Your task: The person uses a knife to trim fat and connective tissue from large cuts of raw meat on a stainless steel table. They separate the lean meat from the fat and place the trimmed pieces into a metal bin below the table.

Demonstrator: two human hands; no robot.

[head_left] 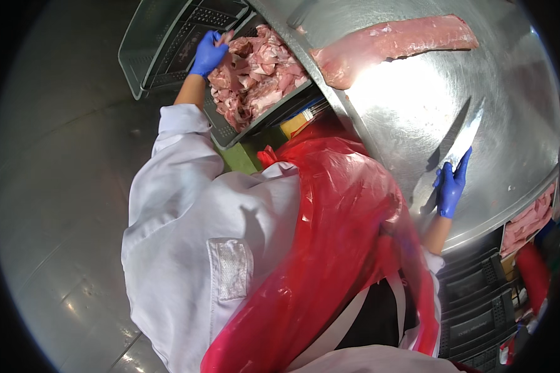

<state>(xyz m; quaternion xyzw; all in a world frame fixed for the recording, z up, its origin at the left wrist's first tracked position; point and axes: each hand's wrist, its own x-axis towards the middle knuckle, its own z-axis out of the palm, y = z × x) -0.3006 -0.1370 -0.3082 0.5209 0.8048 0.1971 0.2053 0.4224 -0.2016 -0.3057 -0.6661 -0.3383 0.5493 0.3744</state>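
Observation:
My left hand, in a blue glove, is closed on a small meat scrap above a grey plastic crate. Pale pink meat trimmings fill much of that crate. Over the steel table at the right, my gloved right hand grips a knife whose blade points away from me; its handle is mostly hidden in the fingers. A long piece of pork loin lies across the table's far side, apart from the blade.
A second grey crate stands against the filled one at the far left. The table's raised rim runs between the crate and the work surface. At the lower right are more meat pieces and stacked dark crates.

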